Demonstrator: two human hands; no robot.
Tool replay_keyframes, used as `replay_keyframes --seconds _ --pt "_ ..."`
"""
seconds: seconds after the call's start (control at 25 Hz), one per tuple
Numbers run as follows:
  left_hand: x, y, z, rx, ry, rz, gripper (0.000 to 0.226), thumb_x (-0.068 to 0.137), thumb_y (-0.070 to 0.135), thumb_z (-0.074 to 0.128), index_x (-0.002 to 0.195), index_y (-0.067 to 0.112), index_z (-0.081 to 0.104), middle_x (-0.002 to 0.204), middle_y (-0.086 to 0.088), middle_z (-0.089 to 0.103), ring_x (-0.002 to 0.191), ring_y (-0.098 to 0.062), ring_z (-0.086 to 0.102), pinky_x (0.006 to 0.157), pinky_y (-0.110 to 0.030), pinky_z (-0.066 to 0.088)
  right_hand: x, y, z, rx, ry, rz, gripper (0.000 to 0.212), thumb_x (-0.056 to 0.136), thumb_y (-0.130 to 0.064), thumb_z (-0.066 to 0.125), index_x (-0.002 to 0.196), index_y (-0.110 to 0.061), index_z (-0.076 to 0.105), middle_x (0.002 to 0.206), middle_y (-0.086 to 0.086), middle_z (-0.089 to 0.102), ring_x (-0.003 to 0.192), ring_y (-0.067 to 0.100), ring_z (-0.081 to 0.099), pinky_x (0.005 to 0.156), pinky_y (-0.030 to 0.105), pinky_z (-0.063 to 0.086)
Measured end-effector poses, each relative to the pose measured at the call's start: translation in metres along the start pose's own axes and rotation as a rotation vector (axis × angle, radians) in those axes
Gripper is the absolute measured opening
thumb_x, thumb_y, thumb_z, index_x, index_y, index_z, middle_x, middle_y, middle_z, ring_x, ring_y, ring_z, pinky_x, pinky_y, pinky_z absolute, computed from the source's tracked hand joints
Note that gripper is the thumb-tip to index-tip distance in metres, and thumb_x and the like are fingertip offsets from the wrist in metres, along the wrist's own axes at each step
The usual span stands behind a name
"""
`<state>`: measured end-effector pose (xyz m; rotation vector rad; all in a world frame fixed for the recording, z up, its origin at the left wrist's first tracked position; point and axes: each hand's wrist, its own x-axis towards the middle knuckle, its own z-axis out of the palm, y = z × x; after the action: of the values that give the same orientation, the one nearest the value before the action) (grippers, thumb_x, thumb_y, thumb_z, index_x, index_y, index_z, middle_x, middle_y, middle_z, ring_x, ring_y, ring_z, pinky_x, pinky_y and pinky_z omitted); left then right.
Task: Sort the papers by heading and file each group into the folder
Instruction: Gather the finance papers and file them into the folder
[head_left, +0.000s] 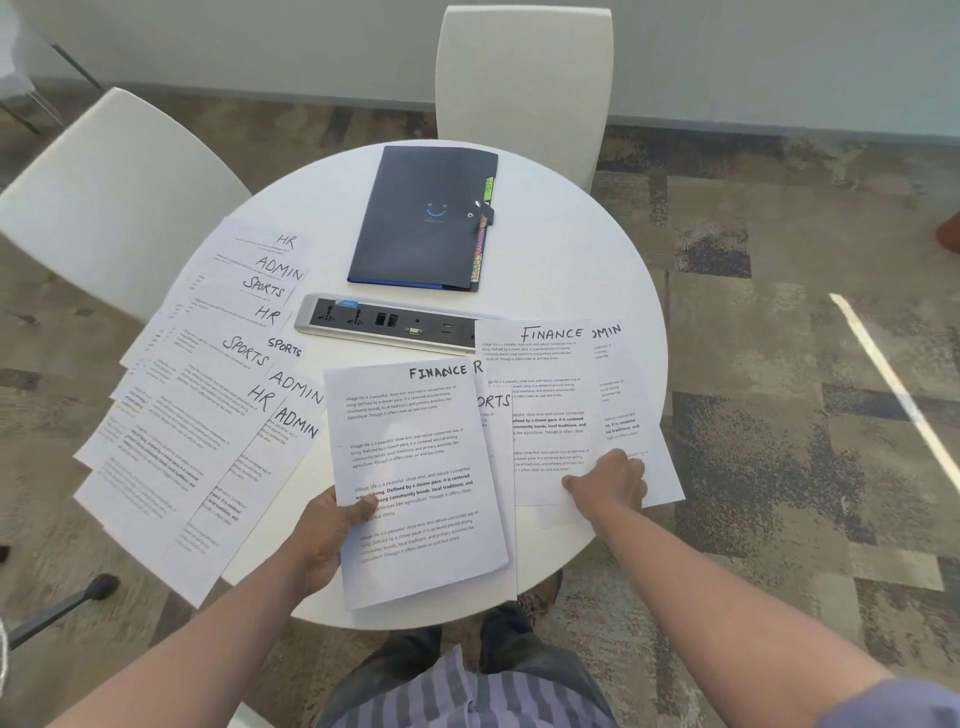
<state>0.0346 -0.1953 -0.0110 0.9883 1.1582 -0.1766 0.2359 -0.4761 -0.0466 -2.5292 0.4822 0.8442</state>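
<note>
My left hand (324, 538) grips a sheet headed FINANCE (415, 467) by its left edge, thumb on top, over the near side of the round white table (561, 249). My right hand (610, 483) pinches the lower edge of a second FINANCE sheet (545, 395) at the right, which overlaps an ADMIN sheet (623, 400). Partly hidden sheets, one ending in ORTS (493, 402), lie between the two. A fan of several sheets headed HR, ADMIN and SPORTS (208, 384) spreads over the left side. The dark blue tabbed folder (421, 218) lies closed at the far side.
A grey socket panel (384, 325) is set into the table's middle, between the folder and the papers. White chairs stand at the far side (524, 78) and the left (114, 192). Patterned carpet surrounds the table. My legs are under the near edge.
</note>
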Motion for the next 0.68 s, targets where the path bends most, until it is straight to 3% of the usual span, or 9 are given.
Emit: replay_keyframes --seconds 0.12,0.32,0.36,0.44,0.52,0.6,0.68 --pt "0.001 0.0 -0.001 -0.008 0.002 -0.003 0.034 0.095 -0.001 0.064 0.129 0.003 0.063 0.117 -0.018 0.075 0.106 -0.042 0.071 0.07 -0.046 0.064 -0.008 0.0 0.001 0.003 0.066 -0.03 0.057 0.084 -0.025 0.078 0.13 -0.013 0.047 0.139 0.01 0.038 0.122 0.035 0.041 0.086 0.044 0.049" --pt "0.008 0.003 0.0 0.005 0.003 -0.003 0.035 0.096 -0.001 0.063 0.131 0.002 0.062 0.119 -0.02 0.074 0.111 -0.044 0.069 0.078 -0.051 0.063 0.013 0.028 -0.029 0.063 0.309 0.122 0.072 0.084 -0.038 0.075 0.144 -0.019 0.04 0.156 0.008 0.036 0.137 0.034 0.04 0.107 0.054 0.037" --pt "0.009 0.004 0.0 0.007 0.003 0.0 0.035 0.096 -0.002 0.063 0.13 0.002 0.062 0.119 -0.02 0.074 0.111 -0.045 0.069 0.079 -0.051 0.063 0.023 0.037 -0.038 0.12 0.288 0.159 0.063 0.087 -0.033 0.072 0.141 -0.015 0.044 0.15 0.01 0.045 0.13 0.034 0.047 0.104 0.053 0.04" --pt "0.012 0.005 0.001 0.013 0.0 0.0 0.034 0.096 -0.001 0.063 0.129 0.003 0.063 0.119 -0.02 0.074 0.111 -0.045 0.069 0.08 -0.051 0.062 0.04 0.05 -0.058 0.268 0.14 0.167 0.032 0.093 -0.014 0.064 0.123 -0.005 0.06 0.125 0.015 0.065 0.096 0.03 0.061 0.085 0.044 0.051" --pt "0.013 0.005 0.003 0.013 -0.002 0.002 0.033 0.096 -0.002 0.063 0.129 0.003 0.063 0.12 -0.02 0.073 0.112 -0.045 0.068 0.084 -0.051 0.06 0.048 0.059 -0.074 0.339 0.111 0.135 0.018 0.096 -0.004 0.057 0.109 -0.006 0.069 0.102 0.011 0.07 0.074 0.024 0.06 0.064 0.036 0.053" --pt "0.014 0.006 0.006 0.013 -0.002 0.004 0.034 0.096 -0.002 0.063 0.13 0.002 0.062 0.119 -0.02 0.073 0.112 -0.046 0.068 0.085 -0.052 0.06 0.052 0.061 -0.088 0.385 0.235 0.094 0.016 0.1 -0.007 0.052 0.099 -0.011 0.068 0.096 0.006 0.071 0.072 0.024 0.062 0.061 0.038 0.054" --pt "0.015 0.007 0.009 0.019 -0.009 0.006 0.034 0.096 -0.002 0.063 0.129 0.002 0.063 0.119 -0.02 0.074 0.112 -0.046 0.068 0.084 -0.051 0.06 0.052 0.058 -0.102 0.472 0.403 0.052 0.015 0.103 -0.013 0.049 0.096 -0.014 0.063 0.098 0.005 0.07 0.081 0.026 0.065 0.072 0.045 0.06"
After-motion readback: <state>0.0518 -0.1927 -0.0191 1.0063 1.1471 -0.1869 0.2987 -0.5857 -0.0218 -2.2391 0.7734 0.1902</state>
